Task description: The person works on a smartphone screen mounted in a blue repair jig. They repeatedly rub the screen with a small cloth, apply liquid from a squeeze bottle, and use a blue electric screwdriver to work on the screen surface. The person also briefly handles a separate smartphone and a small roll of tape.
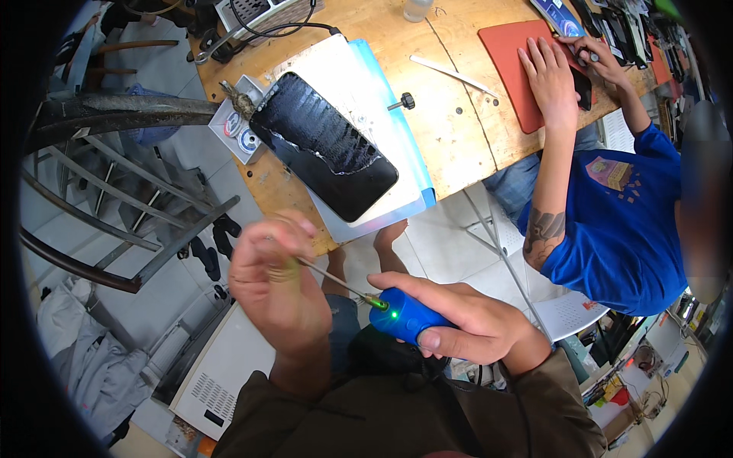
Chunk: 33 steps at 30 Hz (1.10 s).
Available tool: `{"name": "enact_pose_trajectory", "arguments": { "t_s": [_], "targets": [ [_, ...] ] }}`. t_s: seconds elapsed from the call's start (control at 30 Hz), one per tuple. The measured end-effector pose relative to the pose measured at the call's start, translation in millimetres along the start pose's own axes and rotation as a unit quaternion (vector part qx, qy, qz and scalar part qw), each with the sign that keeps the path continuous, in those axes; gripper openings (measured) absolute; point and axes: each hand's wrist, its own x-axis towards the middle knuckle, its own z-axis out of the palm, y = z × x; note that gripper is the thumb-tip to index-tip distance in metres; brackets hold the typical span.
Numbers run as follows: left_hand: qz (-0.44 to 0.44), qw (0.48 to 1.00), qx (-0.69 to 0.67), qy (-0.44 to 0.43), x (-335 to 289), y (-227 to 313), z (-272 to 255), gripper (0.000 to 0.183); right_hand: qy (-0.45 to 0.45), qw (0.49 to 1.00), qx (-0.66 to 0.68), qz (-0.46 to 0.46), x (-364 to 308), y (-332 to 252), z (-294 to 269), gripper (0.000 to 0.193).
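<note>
My right hand (473,324) is wrapped round a blue handheld electric tool (408,320) with a small green light. A thin metal rod (336,278) sticks out of the tool toward my left hand (271,267). That hand is curled, its fingertips bent together by the rod's far end and blurred by motion; anything pinched there cannot be made out. Beyond my hands a large black phone (321,145) lies on a white pad (366,114) over a blue sheet. Its upper half carries a dull, wrinkled residue with a ragged whitish edge.
A small white box (243,141) with round spools stands left of the phone on the wooden table (458,168). A white stick (454,74) and a black-knobbed screw (402,101) lie rightward. A co-worker in a blue shirt (618,221) works over a red mat (508,69).
</note>
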Motion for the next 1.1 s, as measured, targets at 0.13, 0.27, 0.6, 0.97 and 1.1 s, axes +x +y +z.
{"name": "enact_pose_trajectory", "arguments": {
  "t_s": [0.13,0.27,0.6,0.97,1.1],
  "targets": [
    [0.083,0.989,-0.046,0.109,37.2,1.6,-31.9,0.031,0.038,0.997,-0.037,-0.058,-14.2,12.4,-10.8,0.062],
    [0.174,0.961,0.207,-0.054,13.0,-38.8,16.3,0.022,0.12,0.97,0.141,0.155,-19.8,5.7,-23.9,0.072],
    [0.184,0.868,0.456,-0.069,11.2,-52.7,13.1,0.038,0.095,0.966,0.197,0.14,-24.2,26.2,-37.4,0.059],
    [0.165,0.885,0.43,-0.073,10.1,-49.3,14.4,0.036,0.085,0.967,0.194,0.14,-28.0,25.0,-40.1,0.06],
    [0.148,0.874,0.453,-0.097,8.4,-44.7,13.9,0.035,0.085,0.967,0.195,0.139,-30.5,27.6,-39.6,0.061]
  ]
}}
